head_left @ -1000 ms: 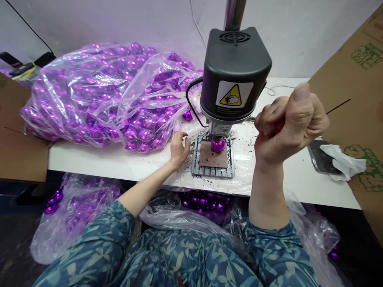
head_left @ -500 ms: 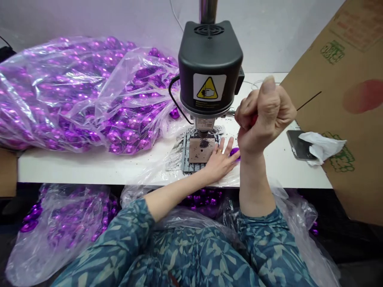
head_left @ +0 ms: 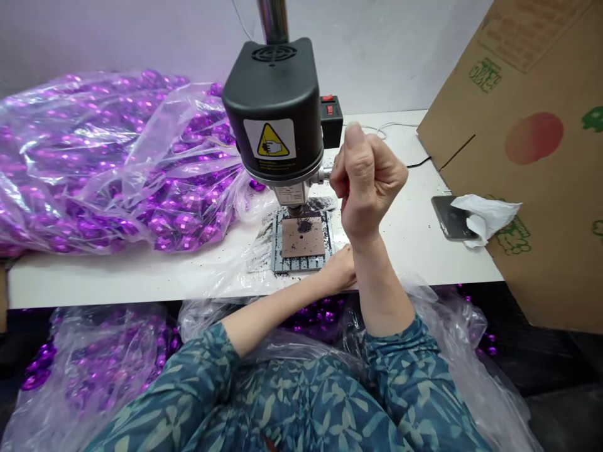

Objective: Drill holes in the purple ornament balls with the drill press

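Observation:
A small black drill press with a yellow warning sticker stands on the white table. Under its spindle lies a grey slotted base plate carrying a brown pad with dark shavings on it; no ball sits on the pad. My right hand is a closed fist round the press's feed lever, just right of the head. My left hand rests at the table's front edge beside the plate's right corner, its fingers hidden behind my right forearm.
A big clear bag of shiny purple balls fills the table's left side. More purple balls lie in plastic bags below the table edge. A phone under a crumpled tissue lies at right, beside a tall cardboard box.
A purple ball was on the pad a second ago; my left hand swept it off to the right and drew back to the table's edge. My right fist stayed on the lever.

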Demonstrator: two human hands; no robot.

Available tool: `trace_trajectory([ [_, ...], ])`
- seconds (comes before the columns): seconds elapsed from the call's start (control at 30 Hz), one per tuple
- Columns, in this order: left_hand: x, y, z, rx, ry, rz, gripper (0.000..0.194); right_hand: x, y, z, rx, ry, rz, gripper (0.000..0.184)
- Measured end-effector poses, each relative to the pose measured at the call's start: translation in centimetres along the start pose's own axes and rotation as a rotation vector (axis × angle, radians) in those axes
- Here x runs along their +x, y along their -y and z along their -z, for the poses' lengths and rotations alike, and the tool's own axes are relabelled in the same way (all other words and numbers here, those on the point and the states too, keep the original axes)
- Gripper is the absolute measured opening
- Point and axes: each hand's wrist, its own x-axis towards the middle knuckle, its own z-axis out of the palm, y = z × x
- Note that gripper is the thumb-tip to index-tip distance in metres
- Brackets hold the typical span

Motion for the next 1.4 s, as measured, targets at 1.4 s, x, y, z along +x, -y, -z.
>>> trace_trajectory([
  [1.4, -5.4, 6.4, 12.8, -0.212, -0.491, 0.348, 0.063, 0.1, -0.1, 0.1, 0.357, -0.087, 0.043, 0.05],
])
